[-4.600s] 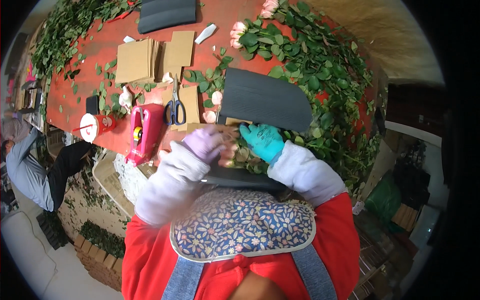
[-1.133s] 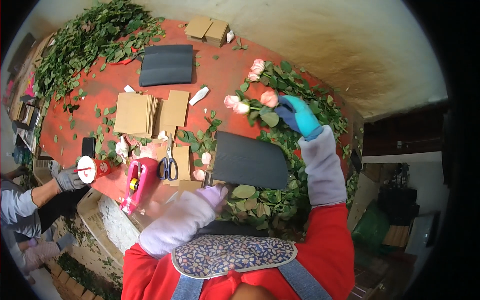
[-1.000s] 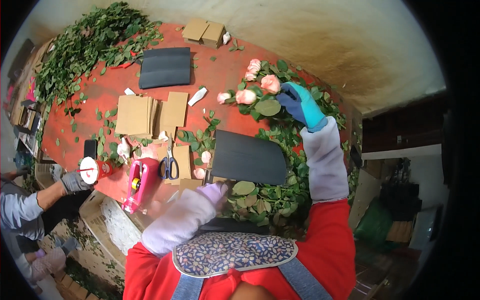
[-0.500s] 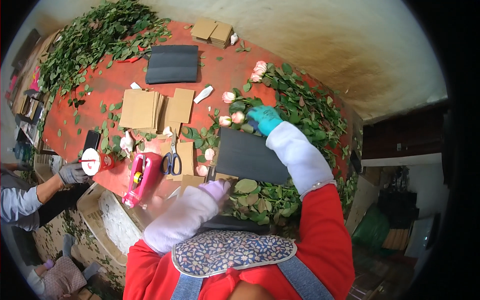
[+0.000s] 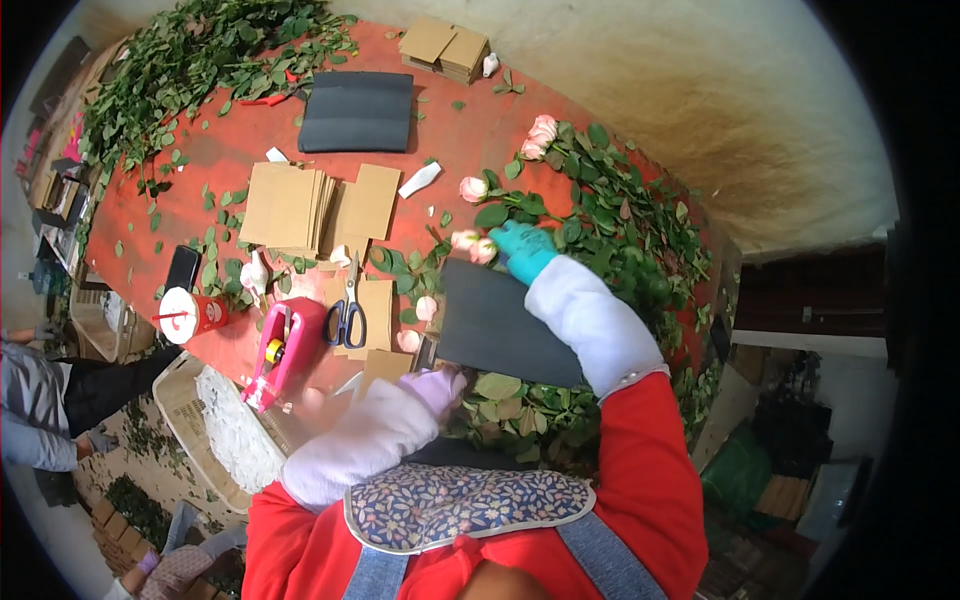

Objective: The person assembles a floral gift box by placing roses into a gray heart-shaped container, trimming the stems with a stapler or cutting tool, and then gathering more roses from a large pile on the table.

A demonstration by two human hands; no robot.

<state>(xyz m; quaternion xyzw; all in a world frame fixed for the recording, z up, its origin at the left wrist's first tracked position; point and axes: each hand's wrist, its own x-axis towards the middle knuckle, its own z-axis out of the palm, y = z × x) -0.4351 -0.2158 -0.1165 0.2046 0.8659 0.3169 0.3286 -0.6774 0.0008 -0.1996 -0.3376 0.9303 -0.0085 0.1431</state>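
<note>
My right hand (image 5: 525,252), in a teal glove, is closed at the pink rose (image 5: 483,250) just beyond the black sheet; its stem is hidden under the fingers. Another rose (image 5: 464,239) touches it on the left. The black corrugated sheet (image 5: 505,325) lies below my right wrist. My left hand (image 5: 437,388), in a lilac glove, rests at the sheet's near left corner beside a small cardboard piece (image 5: 385,366); its fingers are blurred and partly hidden. Two more rose heads (image 5: 426,308) lie along the sheet's left edge. Leafy stems (image 5: 530,410) stick out below the sheet.
Leafy rose stems (image 5: 630,215) heap at the right. Left of my hands are scissors (image 5: 347,318), a pink tape dispenser (image 5: 287,345), a red-and-white cup (image 5: 190,315), a phone (image 5: 183,268) and cardboard sheets (image 5: 285,210). A crate (image 5: 180,395) stands beside the table.
My view has shifted slightly. The rose at my right fingers has turned a little nearer me. A co-worker's grey-gloved hand has left the cup and moved down.
</note>
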